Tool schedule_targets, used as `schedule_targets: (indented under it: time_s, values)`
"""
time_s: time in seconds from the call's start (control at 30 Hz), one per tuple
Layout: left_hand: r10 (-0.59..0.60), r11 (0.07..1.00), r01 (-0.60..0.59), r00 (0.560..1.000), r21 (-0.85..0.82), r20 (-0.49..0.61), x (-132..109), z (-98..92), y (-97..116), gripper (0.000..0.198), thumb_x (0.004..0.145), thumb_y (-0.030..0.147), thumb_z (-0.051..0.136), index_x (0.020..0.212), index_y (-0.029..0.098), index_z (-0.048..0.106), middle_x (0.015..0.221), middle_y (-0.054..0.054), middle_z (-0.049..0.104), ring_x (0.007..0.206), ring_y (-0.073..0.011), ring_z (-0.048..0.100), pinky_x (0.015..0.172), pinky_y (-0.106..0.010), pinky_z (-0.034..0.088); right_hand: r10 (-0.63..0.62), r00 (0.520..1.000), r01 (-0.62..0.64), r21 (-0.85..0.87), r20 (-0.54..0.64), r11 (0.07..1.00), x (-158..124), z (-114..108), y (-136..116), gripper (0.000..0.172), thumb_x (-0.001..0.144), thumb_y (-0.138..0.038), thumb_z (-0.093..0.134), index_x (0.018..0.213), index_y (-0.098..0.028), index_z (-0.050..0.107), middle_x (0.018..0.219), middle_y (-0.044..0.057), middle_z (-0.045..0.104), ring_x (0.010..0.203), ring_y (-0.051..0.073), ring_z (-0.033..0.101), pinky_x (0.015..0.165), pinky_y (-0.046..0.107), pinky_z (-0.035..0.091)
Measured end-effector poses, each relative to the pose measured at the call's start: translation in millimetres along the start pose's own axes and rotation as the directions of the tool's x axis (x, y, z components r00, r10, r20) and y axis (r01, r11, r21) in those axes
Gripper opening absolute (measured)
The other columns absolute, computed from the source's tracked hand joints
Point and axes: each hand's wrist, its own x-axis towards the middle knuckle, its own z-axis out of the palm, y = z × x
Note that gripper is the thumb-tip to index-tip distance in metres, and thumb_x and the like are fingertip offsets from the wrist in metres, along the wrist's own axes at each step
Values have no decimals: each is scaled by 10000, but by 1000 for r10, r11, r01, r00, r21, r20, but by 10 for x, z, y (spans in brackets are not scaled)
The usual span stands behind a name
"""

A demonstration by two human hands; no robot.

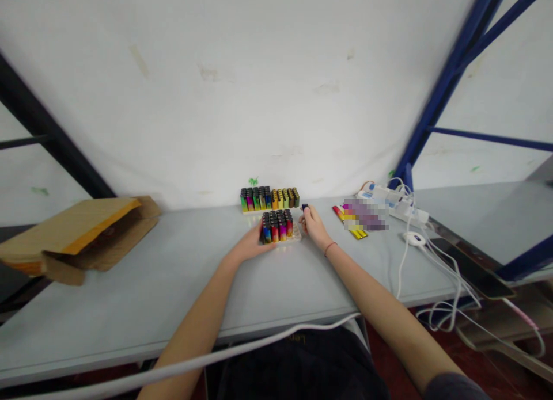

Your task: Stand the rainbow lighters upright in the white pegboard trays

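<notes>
Two clear trays of upright disposable lighters stand on the grey table [173, 290]. The far tray [259, 211] holds rows of multicoloured and yellow-brown lighters. The near tray [294, 236] holds a dense block of dark-topped, rainbow-bodied lighters. My left hand [253, 244] presses against the near tray's left end. My right hand [314, 226] pinches a small dark lighter [305, 208] between its fingertips, just right of the near tray and in front of the far tray's right end.
A folded cardboard mailer [82, 239] lies at the table's left. Yellow-and-red packets [349, 223] lie right of my right hand, partly under a blurred patch. Beyond them sit a white power strip [391, 201] and tangled white cables [436, 273]. A dark tablet [470, 271] lies at the right edge.
</notes>
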Motion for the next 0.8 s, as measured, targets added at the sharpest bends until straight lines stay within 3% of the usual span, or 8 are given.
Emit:
schedule_targets:
  time_s: [0.1,0.27,0.6,0.8]
  values:
    - [18,1000,-18,1000,-7,-1,-2,-10,22,1032,751,582,742,1548,89,313,1532,-214,478,1398,-405,473,1186,-541,362,88,996,-89,88,11,992,-10,3,-54,425,944,-618,438,808,-220,503,482,-94,356,388,89,298,398,200,249]
    - [5,1000,-5,1000,4,-4,-1,-12,30,1017,743,579,749,1539,100,334,1503,-204,515,1363,-410,510,1165,-541,392,325,946,-320,132,-15,938,-14,-22,-116,517,983,-549,285,570,-241,329,386,-81,216,334,81,172,347,211,136]
    - [6,1000,-6,1000,-4,-1,3,-14,28,992,746,559,746,1520,79,353,1526,-227,480,1382,-419,487,1178,-556,365,303,930,-263,203,-206,943,30,-98,-176,417,944,-411,264,560,-252,293,376,-76,220,306,83,170,344,215,113]
    - [-1,1000,1,1000,-9,-12,3,-5,5,1008,735,544,770,1531,91,346,1518,-216,494,1392,-415,478,1182,-551,363,295,927,-252,197,-230,947,58,-144,-132,481,954,-533,281,565,-252,310,380,-71,245,317,84,200,340,217,137]
